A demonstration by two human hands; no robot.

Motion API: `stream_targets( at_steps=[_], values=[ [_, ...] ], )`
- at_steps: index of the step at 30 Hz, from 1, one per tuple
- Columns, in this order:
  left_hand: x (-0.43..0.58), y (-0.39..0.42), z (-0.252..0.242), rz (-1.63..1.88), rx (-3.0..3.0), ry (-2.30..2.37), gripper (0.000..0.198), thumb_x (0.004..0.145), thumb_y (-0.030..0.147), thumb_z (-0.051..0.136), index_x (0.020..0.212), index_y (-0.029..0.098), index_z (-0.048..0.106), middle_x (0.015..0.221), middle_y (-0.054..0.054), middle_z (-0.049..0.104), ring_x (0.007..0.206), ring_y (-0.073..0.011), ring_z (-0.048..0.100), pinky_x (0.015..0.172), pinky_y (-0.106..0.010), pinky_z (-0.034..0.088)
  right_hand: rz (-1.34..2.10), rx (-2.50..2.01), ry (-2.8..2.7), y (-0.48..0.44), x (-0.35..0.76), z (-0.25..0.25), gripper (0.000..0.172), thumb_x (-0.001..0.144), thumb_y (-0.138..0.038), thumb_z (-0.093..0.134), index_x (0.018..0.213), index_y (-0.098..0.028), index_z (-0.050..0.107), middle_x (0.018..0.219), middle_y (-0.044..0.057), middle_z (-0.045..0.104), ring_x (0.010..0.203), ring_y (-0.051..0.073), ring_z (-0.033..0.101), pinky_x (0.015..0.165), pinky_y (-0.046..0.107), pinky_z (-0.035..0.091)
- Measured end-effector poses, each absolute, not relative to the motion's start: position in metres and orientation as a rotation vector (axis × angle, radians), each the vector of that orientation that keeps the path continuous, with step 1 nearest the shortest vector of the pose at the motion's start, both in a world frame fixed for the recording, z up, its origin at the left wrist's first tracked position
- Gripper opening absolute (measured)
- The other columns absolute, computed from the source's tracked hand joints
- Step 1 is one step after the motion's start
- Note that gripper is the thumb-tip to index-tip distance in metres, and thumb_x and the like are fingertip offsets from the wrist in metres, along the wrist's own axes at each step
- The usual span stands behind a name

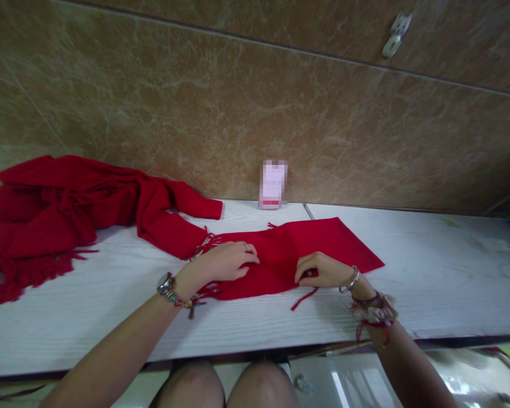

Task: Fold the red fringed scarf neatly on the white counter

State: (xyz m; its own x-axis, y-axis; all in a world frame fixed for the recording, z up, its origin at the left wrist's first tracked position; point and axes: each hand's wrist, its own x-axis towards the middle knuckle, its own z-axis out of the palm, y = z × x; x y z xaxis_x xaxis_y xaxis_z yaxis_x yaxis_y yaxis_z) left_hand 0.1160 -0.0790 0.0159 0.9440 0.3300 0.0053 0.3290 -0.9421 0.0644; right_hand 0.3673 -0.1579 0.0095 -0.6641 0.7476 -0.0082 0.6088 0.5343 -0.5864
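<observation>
A red scarf [280, 249] lies flattened in a folded strip, with fringe at its left end and a slanted corner at its right. My left hand [233, 262] rests on the scarf near the fringe, its fingers loosely stretched over the cloth. At the front edge of the same scarf, my right hand [317, 269] is closed, thumb and fingertips pinching the fabric. A loose red strand [304, 298] hangs from the edge just below this hand. Further left, a heap of red fringed fabric [80, 198] lies crumpled, one end reaching the scarf's fringed end.
The white wood-grain table [110, 317] runs along a brown marbled tile wall [195, 113]. A small pinkish, blurred-out box-like item [272, 184] stands against the wall behind the scarf. A white hook-like fitting [396, 35] is on the wall. My knees are below the table's front edge.
</observation>
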Motion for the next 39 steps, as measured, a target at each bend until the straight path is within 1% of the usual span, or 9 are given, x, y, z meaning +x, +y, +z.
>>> stream_targets(
  at_steps=[3, 8, 14, 16, 23, 26, 29, 33, 39],
  values=[
    [0.118, -0.079, 0.013, -0.029, 3.017, 0.588, 0.032, 0.076, 0.008, 0.046, 0.101, 0.020, 0.062, 0.103, -0.004, 0.062, 0.093, -0.0163, 0.057, 0.083, -0.026, 0.043, 0.831, -1.141, -2.536, -0.158, 0.368, 0.009, 0.017, 0.078, -0.023, 0.052, 0.077, -0.016, 0.068, 0.074, 0.004, 0.065, 0.064, 0.011, 0.054, 0.059, 0.022, 0.042],
    [0.107, -0.070, 0.019, -0.176, 2.981, 1.319, 0.027, 0.078, 0.006, 0.041, 0.089, 0.010, 0.065, 0.091, -0.015, 0.063, 0.084, -0.0251, 0.060, 0.068, -0.034, 0.048, 0.830, -1.148, -2.530, -0.158, 0.368, 0.008, 0.016, 0.077, -0.023, 0.053, 0.077, -0.017, 0.068, 0.073, 0.003, 0.064, 0.062, 0.010, 0.053, 0.057, 0.021, 0.042],
    [0.129, -0.091, 0.007, 0.099, 3.053, 0.650, 0.030, 0.080, 0.011, 0.042, 0.102, 0.020, 0.061, 0.099, -0.006, 0.059, 0.087, -0.0174, 0.057, 0.077, -0.028, 0.046, 0.825, -1.134, -2.531, -0.158, 0.367, 0.009, 0.017, 0.077, -0.021, 0.052, 0.077, -0.015, 0.068, 0.072, 0.004, 0.064, 0.062, 0.011, 0.052, 0.058, 0.021, 0.042],
    [0.137, -0.099, 0.000, 0.101, 3.056, 0.555, 0.030, 0.081, 0.013, 0.043, 0.105, 0.021, 0.059, 0.098, -0.005, 0.059, 0.087, -0.0179, 0.056, 0.077, -0.029, 0.046, 0.825, -1.138, -2.525, -0.158, 0.368, 0.009, 0.017, 0.077, -0.021, 0.052, 0.077, -0.015, 0.068, 0.072, 0.004, 0.064, 0.062, 0.011, 0.052, 0.058, 0.021, 0.042],
    [0.130, -0.096, -0.001, 0.042, 2.902, 1.434, 0.032, 0.085, 0.021, 0.040, 0.113, 0.015, 0.054, 0.114, -0.017, 0.050, 0.099, -0.0327, 0.049, 0.070, -0.044, 0.046, 0.830, -1.142, -2.531, -0.158, 0.368, 0.008, 0.017, 0.078, -0.022, 0.052, 0.077, -0.015, 0.067, 0.072, 0.004, 0.064, 0.061, 0.011, 0.053, 0.057, 0.021, 0.042],
    [0.129, -0.097, -0.002, 0.071, 2.840, 1.647, 0.034, 0.087, 0.025, 0.039, 0.115, 0.013, 0.053, 0.113, -0.018, 0.051, 0.101, -0.0336, 0.048, 0.072, -0.046, 0.045, 0.837, -1.130, -2.512, -0.157, 0.369, 0.007, 0.018, 0.078, -0.023, 0.051, 0.075, -0.014, 0.067, 0.072, 0.005, 0.063, 0.063, 0.011, 0.054, 0.060, 0.021, 0.043],
    [0.136, -0.102, -0.009, 0.157, 2.975, 1.407, 0.034, 0.087, 0.026, 0.039, 0.118, 0.018, 0.052, 0.119, -0.013, 0.051, 0.105, -0.0284, 0.048, 0.083, -0.044, 0.041, 0.826, -1.129, -2.522, -0.156, 0.369, 0.005, 0.017, 0.077, -0.023, 0.052, 0.076, -0.015, 0.067, 0.072, 0.004, 0.063, 0.063, 0.011, 0.054, 0.061, 0.022, 0.043],
    [0.146, -0.107, -0.017, 0.286, 3.080, 0.929, 0.038, 0.088, 0.026, 0.038, 0.125, 0.023, 0.043, 0.134, -0.006, 0.040, 0.120, -0.0228, 0.036, 0.098, -0.041, 0.030, 0.809, -1.143, -2.531, -0.157, 0.369, 0.004, 0.017, 0.077, -0.021, 0.052, 0.076, -0.015, 0.067, 0.073, 0.004, 0.064, 0.063, 0.011, 0.054, 0.060, 0.021, 0.043],
    [0.148, -0.108, -0.013, 0.248, 3.119, 0.555, 0.030, 0.088, 0.026, 0.038, 0.114, 0.022, 0.053, 0.114, -0.004, 0.054, 0.104, -0.0177, 0.048, 0.090, -0.032, 0.038, 0.801, -1.149, -2.533, -0.158, 0.369, 0.005, 0.016, 0.077, -0.021, 0.051, 0.077, -0.016, 0.067, 0.074, 0.004, 0.064, 0.065, 0.011, 0.055, 0.062, 0.022, 0.043]
  ],
)
